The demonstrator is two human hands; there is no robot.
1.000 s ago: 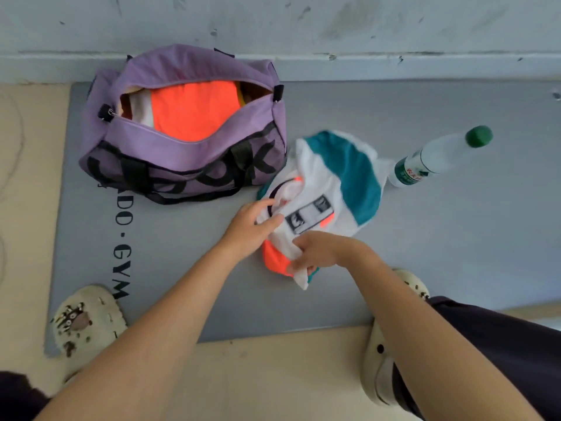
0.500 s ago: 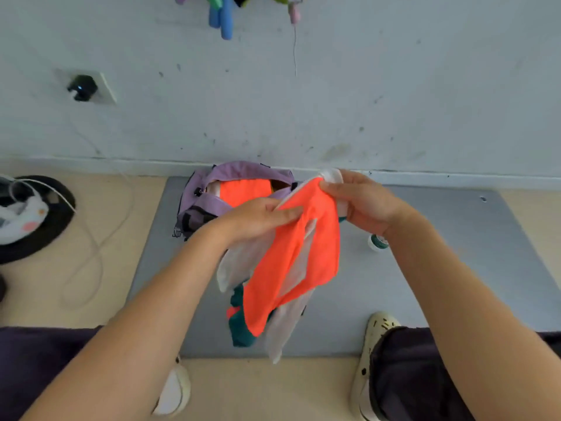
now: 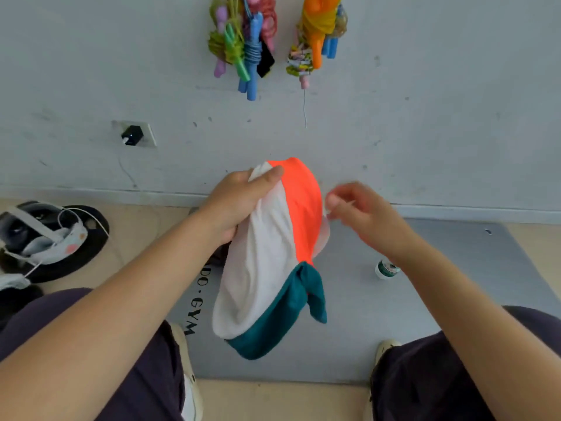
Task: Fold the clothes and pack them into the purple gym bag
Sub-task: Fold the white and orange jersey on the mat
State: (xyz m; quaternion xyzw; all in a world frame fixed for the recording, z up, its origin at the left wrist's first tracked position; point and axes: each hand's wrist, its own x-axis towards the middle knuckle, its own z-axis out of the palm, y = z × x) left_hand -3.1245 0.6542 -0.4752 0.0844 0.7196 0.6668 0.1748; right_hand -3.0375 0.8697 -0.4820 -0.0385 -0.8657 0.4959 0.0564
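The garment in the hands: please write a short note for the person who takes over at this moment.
Left hand: grips the top of the white, orange and teal garment, which hangs unfolded above the grey mat.
Right hand: beside the garment, fingertips pinched; whether it holds an edge is unclear.
Purple gym bag: not visible now.
Bottle: on the mat, mostly hidden by the right arm.
Left to do: fold this garment and pack it.

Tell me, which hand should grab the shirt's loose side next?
Probably the right hand. It holds nothing and hovers beside the orange edge of the shirt, while the left hand already grips its top, letting it hang.
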